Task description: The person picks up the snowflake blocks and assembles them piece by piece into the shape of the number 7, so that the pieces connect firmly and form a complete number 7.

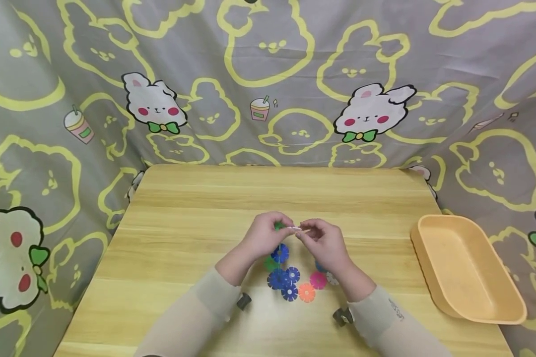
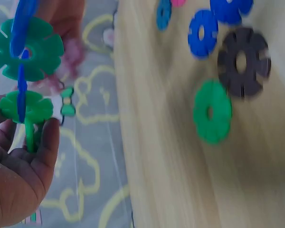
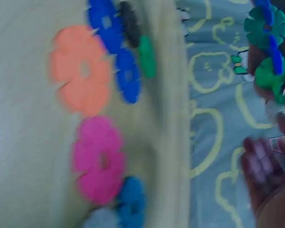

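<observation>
My left hand [image 1: 268,234] grips a chain of slotted flower discs, green and blue ones linked edge to edge. A green disc [image 2: 27,105] of it sits at the fingers, with a darker green disc [image 2: 28,47] further along and blue discs edge-on between them. A white disc [image 1: 296,228], seen nearly edge-on, juts from the left fingertips. Facing it, my right hand [image 1: 326,243] pinches a thin orange piece [image 1: 303,231] between thumb and forefinger, right at the white disc. Its other fingers curl loosely.
Loose discs lie on the wooden table [image 1: 183,248] below the hands: an orange disc [image 1: 306,292], a pink disc [image 1: 318,280], a black disc [image 2: 243,62], a green disc [image 2: 213,112] and several blue ones. A yellow bin [image 1: 469,267] stands at the right. Patterned curtain [image 1: 205,59] surrounds the table.
</observation>
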{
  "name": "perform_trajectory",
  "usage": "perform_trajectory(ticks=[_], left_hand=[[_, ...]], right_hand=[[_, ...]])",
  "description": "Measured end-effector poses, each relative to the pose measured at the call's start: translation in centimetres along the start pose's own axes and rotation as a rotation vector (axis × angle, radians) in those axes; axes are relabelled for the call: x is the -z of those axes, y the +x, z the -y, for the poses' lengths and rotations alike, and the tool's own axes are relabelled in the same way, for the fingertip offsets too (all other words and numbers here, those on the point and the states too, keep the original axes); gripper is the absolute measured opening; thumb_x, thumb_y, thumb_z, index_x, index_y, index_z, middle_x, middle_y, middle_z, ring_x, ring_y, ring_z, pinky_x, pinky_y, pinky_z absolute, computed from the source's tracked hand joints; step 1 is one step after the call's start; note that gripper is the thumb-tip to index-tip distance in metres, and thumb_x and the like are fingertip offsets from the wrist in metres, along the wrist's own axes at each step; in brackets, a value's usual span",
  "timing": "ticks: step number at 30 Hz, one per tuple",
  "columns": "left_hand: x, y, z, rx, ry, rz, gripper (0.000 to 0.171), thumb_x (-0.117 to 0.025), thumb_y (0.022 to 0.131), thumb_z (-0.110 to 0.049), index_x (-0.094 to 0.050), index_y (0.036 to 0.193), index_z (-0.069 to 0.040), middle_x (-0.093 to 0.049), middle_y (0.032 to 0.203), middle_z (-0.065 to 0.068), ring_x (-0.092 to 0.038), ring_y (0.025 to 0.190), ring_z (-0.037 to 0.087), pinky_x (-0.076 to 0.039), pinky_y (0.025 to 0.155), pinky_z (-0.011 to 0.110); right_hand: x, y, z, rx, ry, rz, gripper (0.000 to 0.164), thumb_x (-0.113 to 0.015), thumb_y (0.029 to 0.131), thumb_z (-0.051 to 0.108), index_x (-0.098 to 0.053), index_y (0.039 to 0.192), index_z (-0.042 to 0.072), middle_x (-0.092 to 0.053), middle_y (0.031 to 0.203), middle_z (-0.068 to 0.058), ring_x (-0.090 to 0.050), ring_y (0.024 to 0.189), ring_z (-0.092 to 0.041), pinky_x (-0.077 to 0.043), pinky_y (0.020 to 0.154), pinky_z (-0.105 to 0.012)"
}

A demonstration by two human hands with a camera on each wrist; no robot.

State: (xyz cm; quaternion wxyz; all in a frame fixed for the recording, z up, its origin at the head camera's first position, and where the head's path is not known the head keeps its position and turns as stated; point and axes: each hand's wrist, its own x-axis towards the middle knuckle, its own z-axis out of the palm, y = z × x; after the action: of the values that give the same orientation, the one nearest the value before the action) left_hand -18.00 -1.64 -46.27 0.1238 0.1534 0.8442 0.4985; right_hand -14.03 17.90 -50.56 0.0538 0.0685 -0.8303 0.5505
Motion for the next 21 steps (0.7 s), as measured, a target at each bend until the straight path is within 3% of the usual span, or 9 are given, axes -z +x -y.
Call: perform_trajectory(ticks=[2,4,7,10,15,19,21], left_hand=[[0.6,0.3,0.3,0.033,0.003,-0.045,0.010,-0.079,0.098,-0.021,-0.078,0.100,-0.010,-0.075,0.106,0.003,-0.066,0.093,0.021,-0.056,0.083,0.040],[1.2,0.6,0.6,0.065,-0.016,-0.094,0.011,-0.079,0.097,-0.020,-0.078,0.099,-0.009,-0.074,0.101,0.004,-0.061,0.080,0.018,-0.052,0.071,0.034],[1.9,1.0,1.0,0.075,-0.060,-0.129,0.014,-0.080,0.097,-0.020,-0.078,0.098,-0.006,-0.072,0.091,0.005,-0.052,0.065,0.014,-0.044,0.057,0.027],[2.2,1.0,1.3,0.065,-0.107,-0.108,0.016,-0.079,0.097,-0.020,-0.078,0.100,-0.004,-0.070,0.088,0.007,-0.048,0.061,0.012,-0.041,0.053,0.023],[2.2,0.7,1.7,0.066,-0.139,-0.089,0.012,-0.076,0.097,-0.012,-0.077,0.102,-0.002,-0.071,0.096,0.010,-0.051,0.066,0.011,-0.043,0.057,0.022],[2.3,0.4,1.8,0.067,-0.150,-0.106,0.010,-0.073,0.094,-0.005,-0.076,0.102,0.000,-0.072,0.098,0.012,-0.051,0.068,0.012,-0.043,0.059,0.022],[2.3,0.4,1.9,0.072,-0.156,-0.101,0.009,-0.074,0.094,-0.006,-0.076,0.102,-0.001,-0.072,0.098,0.011,-0.053,0.070,0.012,-0.045,0.061,0.023]], right_hand=[[-0.7,-0.4,-0.6,-0.092,-0.143,0.084,0.034,-0.083,0.092,0.008,-0.071,0.121,-0.004,-0.075,0.109,-0.015,-0.073,0.088,-0.024,-0.062,0.076,-0.032],[-1.9,-0.8,-1.4,-0.111,-0.325,0.211,0.041,-0.082,0.093,0.018,-0.070,0.127,-0.002,-0.074,0.113,-0.012,-0.071,0.094,-0.023,-0.062,0.083,-0.038],[-3.9,-1.4,-2.1,0.016,-0.536,0.376,0.043,-0.082,0.089,0.020,-0.072,0.126,0.001,-0.070,0.107,-0.009,-0.066,0.093,-0.023,-0.059,0.084,-0.042],[-5.6,-1.7,-2.3,0.128,-0.657,0.425,0.041,-0.082,0.082,0.017,-0.076,0.119,0.003,-0.062,0.097,-0.004,-0.058,0.085,-0.020,-0.056,0.074,-0.038],[-6.4,-1.5,-2.2,0.109,-0.680,0.422,0.033,-0.083,0.080,0.008,-0.079,0.113,0.004,-0.056,0.093,-0.001,-0.051,0.080,-0.017,-0.052,0.069,-0.034],[-5.9,-1.1,-2.6,0.031,-0.556,0.414,0.021,-0.084,0.081,0.008,-0.074,0.100,0.008,-0.058,0.087,0.002,-0.053,0.077,-0.015,-0.052,0.069,-0.034],[-5.3,-0.9,-2.6,-0.042,-0.422,0.396,0.017,-0.085,0.085,0.011,-0.071,0.094,0.010,-0.060,0.082,0.004,-0.055,0.072,-0.014,-0.052,0.066,-0.032]])
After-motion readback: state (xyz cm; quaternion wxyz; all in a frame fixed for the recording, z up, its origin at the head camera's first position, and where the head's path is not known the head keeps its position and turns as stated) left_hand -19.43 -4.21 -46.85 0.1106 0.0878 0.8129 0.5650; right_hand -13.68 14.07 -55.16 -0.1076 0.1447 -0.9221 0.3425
